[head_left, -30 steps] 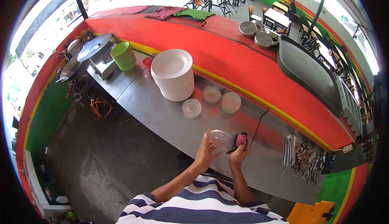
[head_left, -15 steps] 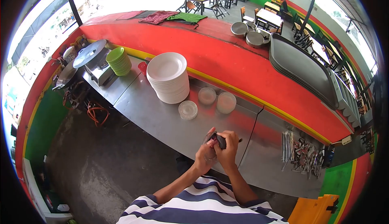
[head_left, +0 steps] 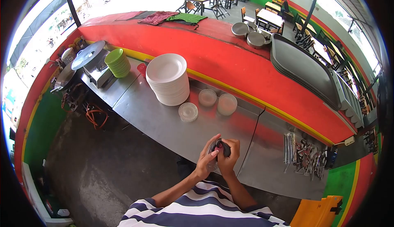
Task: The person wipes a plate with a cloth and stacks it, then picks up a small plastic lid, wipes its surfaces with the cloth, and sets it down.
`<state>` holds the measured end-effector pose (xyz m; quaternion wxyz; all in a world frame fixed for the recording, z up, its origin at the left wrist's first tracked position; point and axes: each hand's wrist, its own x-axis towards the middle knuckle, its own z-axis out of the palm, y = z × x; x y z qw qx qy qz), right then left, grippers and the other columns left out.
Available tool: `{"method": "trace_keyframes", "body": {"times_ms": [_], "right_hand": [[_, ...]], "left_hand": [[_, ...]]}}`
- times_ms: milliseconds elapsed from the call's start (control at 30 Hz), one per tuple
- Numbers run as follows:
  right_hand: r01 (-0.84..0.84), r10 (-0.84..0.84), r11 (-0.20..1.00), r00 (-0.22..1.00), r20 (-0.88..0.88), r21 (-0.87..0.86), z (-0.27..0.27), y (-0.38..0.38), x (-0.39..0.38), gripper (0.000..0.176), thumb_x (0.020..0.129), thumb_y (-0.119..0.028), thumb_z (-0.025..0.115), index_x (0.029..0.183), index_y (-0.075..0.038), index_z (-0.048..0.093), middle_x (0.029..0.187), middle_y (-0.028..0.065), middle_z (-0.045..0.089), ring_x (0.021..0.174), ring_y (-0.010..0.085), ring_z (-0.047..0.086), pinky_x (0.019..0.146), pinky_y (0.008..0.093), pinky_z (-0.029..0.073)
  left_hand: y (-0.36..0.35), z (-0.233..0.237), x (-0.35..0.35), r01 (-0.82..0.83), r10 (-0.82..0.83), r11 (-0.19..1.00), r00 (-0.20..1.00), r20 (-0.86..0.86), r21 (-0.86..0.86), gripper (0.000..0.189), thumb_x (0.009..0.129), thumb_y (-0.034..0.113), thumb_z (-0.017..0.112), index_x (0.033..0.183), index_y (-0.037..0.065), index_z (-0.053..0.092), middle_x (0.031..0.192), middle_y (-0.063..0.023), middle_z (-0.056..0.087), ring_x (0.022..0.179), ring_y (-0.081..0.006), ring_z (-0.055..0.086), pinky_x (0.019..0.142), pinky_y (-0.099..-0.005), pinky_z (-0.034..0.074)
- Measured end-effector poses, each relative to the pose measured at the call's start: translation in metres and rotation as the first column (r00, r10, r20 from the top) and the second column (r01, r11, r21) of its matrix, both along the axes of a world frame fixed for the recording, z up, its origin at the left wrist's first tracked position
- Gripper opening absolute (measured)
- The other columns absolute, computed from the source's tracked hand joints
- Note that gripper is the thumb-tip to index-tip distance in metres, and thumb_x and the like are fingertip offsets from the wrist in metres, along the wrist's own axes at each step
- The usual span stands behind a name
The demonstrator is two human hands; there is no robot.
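My left hand (head_left: 203, 164) is closed around a small clear glass bowl (head_left: 211, 165), its fingers at the rim. My right hand (head_left: 230, 157) grips a dark cloth (head_left: 223, 148) with a reddish-pink patch, bunched against the bowl. Much of the bowl is hidden by the cloth and fingers. Both hands are close together in front of my striped shirt, above the near edge of the steel counter (head_left: 164, 120). Beyond them on the counter stand similar clear dishes: one (head_left: 188, 112) nearer, and two more, the left one (head_left: 207, 98) and the right one (head_left: 227, 104), near the wall.
A tall stack of white plates (head_left: 167, 87) stands behind the dishes, with green bowls (head_left: 118, 64) and a stove (head_left: 99, 76) farther left. Cutlery (head_left: 308, 157) lies at the right. Metal pans (head_left: 256, 39) and dark trays (head_left: 301, 69) rest on the red ledge (head_left: 230, 66).
My left fingers have spread upward along the bowl's side, and my right hand has turned slightly with the cloth. The whole view has shifted a little.
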<state>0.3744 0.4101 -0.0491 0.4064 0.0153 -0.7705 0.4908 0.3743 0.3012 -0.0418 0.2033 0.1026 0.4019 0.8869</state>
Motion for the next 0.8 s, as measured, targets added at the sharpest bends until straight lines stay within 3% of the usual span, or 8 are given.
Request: {"method": "trace_keyframes", "body": {"times_ms": [33,133,267,367,533,700,733,800], "right_hand": [[0.047,-0.047,0.999,0.999,-0.015,0.017,-0.001,-0.002,0.001,0.024,0.077,0.001,0.07,0.099,-0.002,0.064,0.09,0.0106,0.061,0.082,0.0254,0.061,0.075,0.034,0.049],[-0.141,0.163,0.98,0.973,0.161,-0.138,-0.011,-0.006,0.017,0.025,0.074,0.002,0.069,0.098,-0.002,0.065,0.091,0.0104,0.062,0.084,0.0261,0.062,0.076,0.0343,0.05],[-0.281,0.347,0.916,0.913,0.214,-0.285,-0.006,-0.014,0.031,0.025,0.073,0.004,0.068,0.097,-0.002,0.066,0.092,0.0107,0.063,0.091,0.0271,0.064,0.08,0.0347,0.051],[-0.236,0.242,0.968,0.967,0.073,-0.088,0.008,-0.004,0.012,0.025,0.074,0.003,0.069,0.098,-0.003,0.067,0.092,0.0106,0.063,0.088,0.028,0.064,0.08,0.0361,0.051],[0.053,-0.053,0.998,0.999,-0.003,0.03,0.015,0.007,-0.002,0.029,0.073,0.002,0.07,0.101,-0.005,0.068,0.092,0.0107,0.06,0.089,0.0261,0.059,0.076,0.0357,0.049],[-0.143,0.154,0.986,0.977,0.146,-0.083,0.003,-0.005,0.013,0.026,0.072,0.002,0.069,0.098,-0.004,0.069,0.088,0.0095,0.062,0.085,0.0264,0.062,0.077,0.036,0.049],[-0.208,0.226,0.972,0.957,0.18,-0.11,0.005,-0.008,0.017,0.025,0.072,0.002,0.069,0.097,-0.004,0.069,0.087,0.0093,0.062,0.084,0.0266,0.062,0.077,0.0362,0.049],[-0.256,0.277,0.956,0.95,0.146,-0.145,0.013,-0.012,0.016,0.024,0.072,0.002,0.069,0.095,-0.004,0.07,0.086,0.0095,0.063,0.083,0.027,0.063,0.078,0.0369,0.049]], "left_hand": [[-0.001,0.002,-0.002,-0.013,0.014,1.0,1.0,-0.02,0.007,0.073,0.093,0.036,0.055,0.153,0.004,0.03,0.144,-0.0192,0.047,0.136,-0.0283,0.045,0.113,-0.0391,0.033],[-0.006,0.006,-0.011,-0.037,0.037,0.999,0.999,-0.025,0.029,0.073,0.093,0.037,0.055,0.153,0.004,0.029,0.144,-0.0201,0.046,0.137,-0.0302,0.044,0.114,-0.0415,0.033],[-0.005,-0.003,-0.015,0.018,-0.019,0.999,0.999,0.03,0.035,0.075,0.092,0.038,0.054,0.153,0.004,0.027,0.148,-0.0219,0.042,0.139,-0.0324,0.041,0.116,-0.0437,0.032],[-0.002,-0.002,-0.008,0.071,-0.073,0.996,0.996,0.055,0.048,0.073,0.093,0.038,0.054,0.152,0.003,0.029,0.144,-0.0207,0.046,0.136,-0.0289,0.044,0.115,-0.0402,0.032],[0.002,0.018,-0.004,0.018,-0.017,1.0,0.999,-0.051,0.025,0.071,0.095,0.036,0.053,0.152,0.001,0.029,0.143,-0.0213,0.046,0.135,-0.0277,0.044,0.115,-0.0386,0.03],[-0.005,0.017,-0.022,-0.076,0.081,0.996,0.988,-0.131,0.043,0.069,0.096,0.036,0.051,0.152,0.002,0.027,0.144,-0.0256,0.044,0.137,-0.0339,0.043,0.116,-0.044,0.029],[-0.008,0.013,-0.026,-0.058,0.056,0.998,0.991,-0.123,-0.013,0.079,0.095,0.043,0.052,0.154,0.003,0.019,0.147,-0.0257,0.04,0.139,-0.0392,0.04,0.118,-0.0493,0.028],[-0.005,0.007,-0.024,-0.005,0.008,1.0,0.996,-0.09,0.03,0.071,0.097,0.041,0.049,0.152,0.002,0.025,0.144,-0.0247,0.044,0.137,-0.0349,0.042,0.116,-0.0451,0.029]]}}
